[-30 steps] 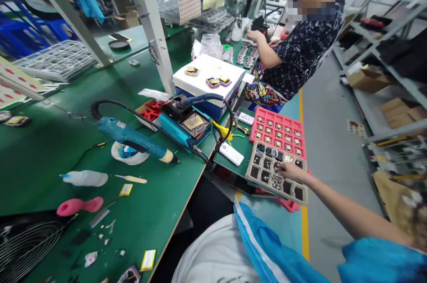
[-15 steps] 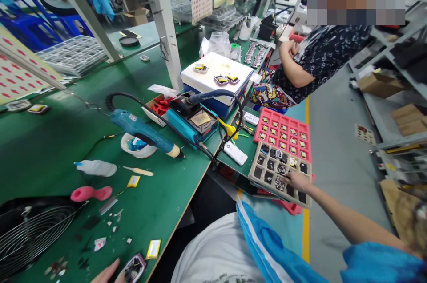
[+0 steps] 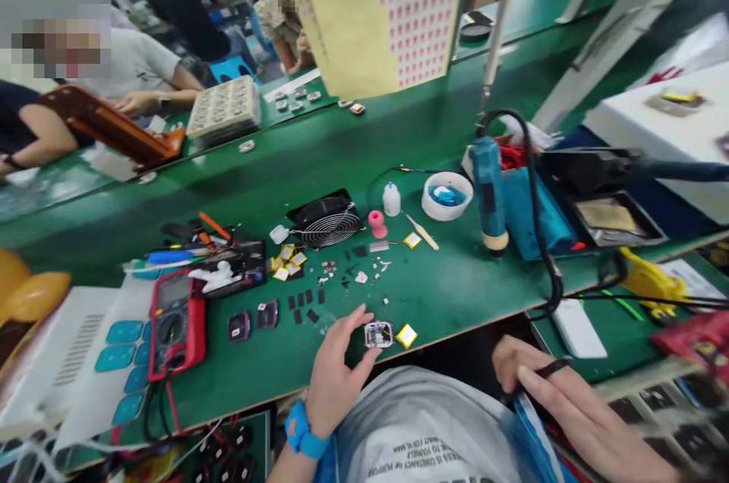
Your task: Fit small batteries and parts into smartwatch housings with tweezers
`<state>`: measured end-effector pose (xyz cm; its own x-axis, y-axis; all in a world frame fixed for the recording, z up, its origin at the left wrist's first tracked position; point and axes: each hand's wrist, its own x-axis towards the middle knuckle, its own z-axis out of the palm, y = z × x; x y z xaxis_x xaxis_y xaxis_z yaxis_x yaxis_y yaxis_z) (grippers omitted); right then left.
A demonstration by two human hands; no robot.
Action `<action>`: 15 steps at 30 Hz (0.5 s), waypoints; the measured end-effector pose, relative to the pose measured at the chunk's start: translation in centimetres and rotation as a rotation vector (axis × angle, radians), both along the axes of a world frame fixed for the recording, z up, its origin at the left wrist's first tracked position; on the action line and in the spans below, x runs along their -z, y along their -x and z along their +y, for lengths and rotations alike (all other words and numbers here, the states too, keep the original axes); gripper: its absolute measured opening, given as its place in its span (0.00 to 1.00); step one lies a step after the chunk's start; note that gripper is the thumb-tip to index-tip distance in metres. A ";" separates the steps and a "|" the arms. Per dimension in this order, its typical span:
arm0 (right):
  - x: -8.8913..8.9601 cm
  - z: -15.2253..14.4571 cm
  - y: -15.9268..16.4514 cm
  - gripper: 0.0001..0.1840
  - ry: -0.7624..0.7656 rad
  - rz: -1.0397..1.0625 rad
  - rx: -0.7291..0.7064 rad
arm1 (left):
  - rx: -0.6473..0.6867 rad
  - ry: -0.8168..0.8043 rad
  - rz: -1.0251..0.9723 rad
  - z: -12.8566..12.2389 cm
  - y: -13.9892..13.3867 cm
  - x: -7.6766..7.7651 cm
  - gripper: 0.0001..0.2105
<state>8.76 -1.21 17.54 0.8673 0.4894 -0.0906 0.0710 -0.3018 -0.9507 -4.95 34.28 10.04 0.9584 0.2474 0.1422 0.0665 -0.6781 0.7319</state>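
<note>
Near the front edge of the green bench, my left hand [image 3: 340,361] holds a small open electronic device casing [image 3: 379,335] between thumb and fingers. Circuitry shows inside the casing. Just right of it lies a yellow-edged battery pouch [image 3: 407,336], apparently joined to it. My right hand [image 3: 532,373] is off the bench edge, right of my body, its fingers curled together. What those fingers hold, if anything, is too small and blurred to make out. A dark band or strip [image 3: 553,368] crosses that hand.
A blue electric screwdriver [image 3: 488,190] hangs over the bench at right. Around are a white bowl [image 3: 447,196], a fan [image 3: 327,221], several batteries [image 3: 288,261], black pads [image 3: 307,301] and a red multimeter [image 3: 176,323]. A compartment tray [image 3: 654,392] sits lower right. People work opposite.
My view has swung left to the bench. My right hand has left the compartment tray and come back toward my body. My left hand stays at the device casing.
</note>
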 end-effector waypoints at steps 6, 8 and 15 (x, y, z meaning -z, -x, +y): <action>0.4 8.0 -4.8 0.32 -0.173 -0.300 -0.164 | 0.058 -0.021 -0.065 -0.5 1.4 0.8 0.37; 1.4 8.6 -6.0 0.29 -0.127 -0.315 -0.192 | 0.072 -0.034 -0.104 -0.8 1.3 0.7 0.38; 5.0 9.1 -6.3 0.34 -0.090 0.068 -0.009 | 0.063 -0.109 -0.141 -1.7 0.1 -0.6 0.20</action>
